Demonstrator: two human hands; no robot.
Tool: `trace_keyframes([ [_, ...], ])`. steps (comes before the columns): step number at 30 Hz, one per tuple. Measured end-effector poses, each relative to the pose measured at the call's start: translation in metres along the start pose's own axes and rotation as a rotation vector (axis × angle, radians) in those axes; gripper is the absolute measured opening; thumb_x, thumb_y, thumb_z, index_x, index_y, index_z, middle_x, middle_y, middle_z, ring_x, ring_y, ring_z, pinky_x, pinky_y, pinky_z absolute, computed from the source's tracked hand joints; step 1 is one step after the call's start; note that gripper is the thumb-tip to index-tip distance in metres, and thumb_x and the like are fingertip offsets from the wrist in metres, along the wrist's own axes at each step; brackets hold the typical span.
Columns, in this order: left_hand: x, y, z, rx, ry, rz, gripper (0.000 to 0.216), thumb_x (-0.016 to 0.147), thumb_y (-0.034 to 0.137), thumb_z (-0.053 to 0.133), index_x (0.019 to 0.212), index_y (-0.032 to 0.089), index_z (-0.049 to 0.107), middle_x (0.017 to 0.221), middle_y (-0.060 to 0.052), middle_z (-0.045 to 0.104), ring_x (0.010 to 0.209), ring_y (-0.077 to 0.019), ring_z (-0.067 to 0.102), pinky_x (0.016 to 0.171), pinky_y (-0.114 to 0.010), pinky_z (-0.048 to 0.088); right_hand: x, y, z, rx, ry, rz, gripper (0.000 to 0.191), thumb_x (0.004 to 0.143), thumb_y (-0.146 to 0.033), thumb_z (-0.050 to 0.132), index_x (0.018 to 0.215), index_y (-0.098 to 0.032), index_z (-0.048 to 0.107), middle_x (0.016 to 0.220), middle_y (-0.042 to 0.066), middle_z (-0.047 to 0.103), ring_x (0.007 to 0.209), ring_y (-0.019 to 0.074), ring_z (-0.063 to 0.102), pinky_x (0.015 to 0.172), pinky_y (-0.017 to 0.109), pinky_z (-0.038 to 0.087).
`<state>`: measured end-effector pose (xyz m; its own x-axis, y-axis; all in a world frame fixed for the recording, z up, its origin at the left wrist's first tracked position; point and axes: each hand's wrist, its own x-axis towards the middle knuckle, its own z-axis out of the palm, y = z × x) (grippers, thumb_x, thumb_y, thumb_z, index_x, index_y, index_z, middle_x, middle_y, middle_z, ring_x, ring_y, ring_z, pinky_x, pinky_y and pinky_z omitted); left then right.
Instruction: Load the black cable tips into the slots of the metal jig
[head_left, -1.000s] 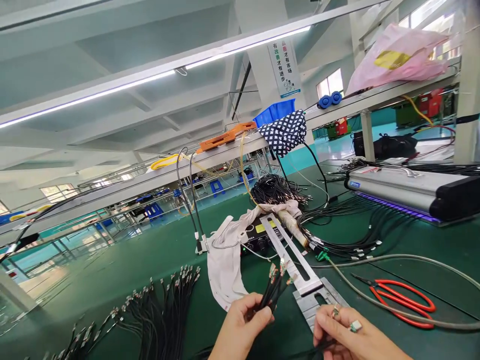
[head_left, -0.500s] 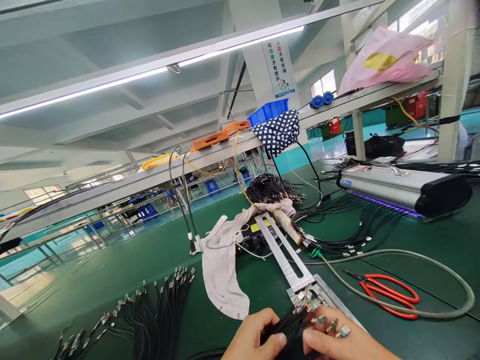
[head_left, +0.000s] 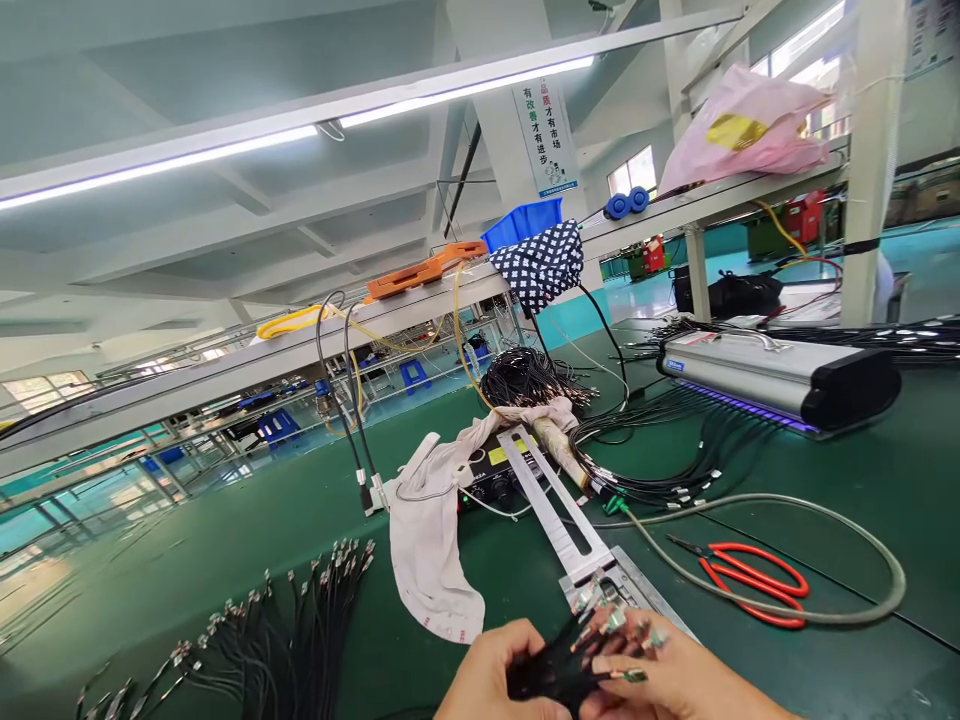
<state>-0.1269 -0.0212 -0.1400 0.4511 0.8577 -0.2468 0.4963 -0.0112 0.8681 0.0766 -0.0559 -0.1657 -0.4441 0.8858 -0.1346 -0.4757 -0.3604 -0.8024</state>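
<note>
Both my hands meet at the bottom edge of the view over a green bench. My left hand (head_left: 491, 678) and my right hand (head_left: 679, 680) together grip a small bundle of black cables (head_left: 559, 662). The bundle's metal-tipped ends (head_left: 607, 615) fan out up and to the right, just in front of a slotted metal fixture (head_left: 559, 520) that lies on the bench. My right hand's fingers are spread along the cable tips.
More black cables with connectors (head_left: 277, 625) lie spread at the lower left. A white cloth (head_left: 431, 540) drapes beside a black control box (head_left: 499, 480). Red-handled scissors (head_left: 750, 580) and a grey hose (head_left: 825, 560) lie at the right, with a UV lamp unit (head_left: 772, 380) behind.
My hands came together: the cable bundle, held up by the left hand alone a second ago, is now lowered and gripped by both. The view shifted slightly rightward.
</note>
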Motion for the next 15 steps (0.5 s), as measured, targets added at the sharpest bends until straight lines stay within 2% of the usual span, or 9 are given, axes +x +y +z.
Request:
trace_keyframes([
  [2, 0.0, -0.001, -0.001, -0.095, 0.012, 0.051, 0.03, 0.058, 0.033, 0.071, 0.07, 0.019, 0.047, 0.064, 0.006, 0.049, 0.062, -0.0108, 0.04, 0.059, -0.024, 0.027, 0.001, 0.001, -0.002, -0.026, -0.047, -0.014, 0.053, 0.053, -0.039, 0.087, 0.093, -0.015, 0.061, 0.081, 0.004, 0.068, 0.075, 0.0157, 0.066, 0.073, 0.025, 0.049],
  [5, -0.002, 0.0, -0.005, -0.217, -0.056, 0.093, 0.042, 0.065, 0.048, 0.073, 0.079, 0.017, 0.049, 0.073, -0.002, 0.059, 0.067, -0.0148, 0.051, 0.067, -0.028, 0.035, 0.012, 0.013, -0.01, -0.153, -0.054, -0.01, 0.053, 0.053, -0.054, 0.084, 0.08, -0.015, 0.06, 0.08, 0.004, 0.066, 0.063, 0.0096, 0.06, 0.059, 0.02, 0.044],
  [7, -0.002, 0.0, -0.007, -0.208, -0.085, 0.105, 0.051, 0.066, 0.057, 0.073, 0.083, 0.014, 0.052, 0.076, -0.005, 0.061, 0.07, -0.0165, 0.053, 0.07, -0.03, 0.036, 0.02, 0.023, -0.016, -0.253, -0.022, 0.053, 0.063, 0.047, -0.067, 0.08, 0.073, -0.016, 0.052, 0.072, 0.004, 0.065, 0.053, 0.0066, 0.053, 0.05, 0.018, 0.037],
  [9, -0.001, -0.001, -0.007, -0.17, -0.075, 0.111, 0.055, 0.064, 0.061, 0.073, 0.083, 0.013, 0.053, 0.074, -0.003, 0.056, 0.07, -0.0154, 0.049, 0.069, -0.028, 0.034, 0.023, 0.025, -0.02, -0.289, 0.017, 0.088, 0.071, 0.04, -0.071, 0.079, 0.077, -0.018, 0.048, 0.07, 0.003, 0.063, 0.053, 0.0084, 0.053, 0.048, 0.018, 0.035],
  [10, 0.0, -0.001, -0.007, -0.154, -0.077, 0.111, 0.055, 0.063, 0.062, 0.073, 0.082, 0.014, 0.053, 0.073, -0.001, 0.054, 0.069, -0.0144, 0.046, 0.067, -0.027, 0.032, 0.021, 0.022, -0.022, -0.288, 0.031, 0.071, 0.072, 0.041, -0.07, 0.079, 0.082, -0.019, 0.047, 0.072, 0.003, 0.062, 0.056, 0.0105, 0.056, 0.048, 0.019, 0.036],
  [12, 0.003, -0.003, -0.004, -0.118, -0.089, 0.101, 0.051, 0.062, 0.059, 0.073, 0.078, 0.016, 0.05, 0.071, 0.002, 0.048, 0.067, -0.0127, 0.04, 0.063, -0.025, 0.028, 0.012, 0.005, -0.024, -0.327, 0.065, -0.033, 0.065, 0.052, -0.062, 0.078, 0.092, -0.02, 0.048, 0.08, 0.002, 0.06, 0.063, 0.014, 0.059, 0.052, 0.022, 0.041],
  [14, 0.006, -0.004, 0.001, -0.036, -0.095, 0.064, 0.044, 0.063, 0.054, 0.071, 0.075, 0.018, 0.048, 0.069, 0.003, 0.044, 0.066, -0.0126, 0.037, 0.062, -0.025, 0.027, -0.001, -0.021, -0.027, -0.539, 0.159, -0.159, 0.05, 0.064, -0.05, 0.071, 0.098, -0.02, 0.051, 0.091, 0.004, 0.059, 0.068, 0.0162, 0.058, 0.057, 0.027, 0.045],
  [15, 0.006, -0.004, 0.003, 0.026, -0.09, 0.043, 0.04, 0.063, 0.051, 0.07, 0.075, 0.019, 0.049, 0.07, 0.003, 0.044, 0.067, -0.0133, 0.038, 0.063, -0.025, 0.027, -0.007, -0.035, -0.029, -0.707, 0.257, -0.224, 0.041, 0.067, -0.042, 0.069, 0.098, -0.02, 0.053, 0.094, 0.004, 0.06, 0.075, 0.0178, 0.058, 0.065, 0.029, 0.046],
])
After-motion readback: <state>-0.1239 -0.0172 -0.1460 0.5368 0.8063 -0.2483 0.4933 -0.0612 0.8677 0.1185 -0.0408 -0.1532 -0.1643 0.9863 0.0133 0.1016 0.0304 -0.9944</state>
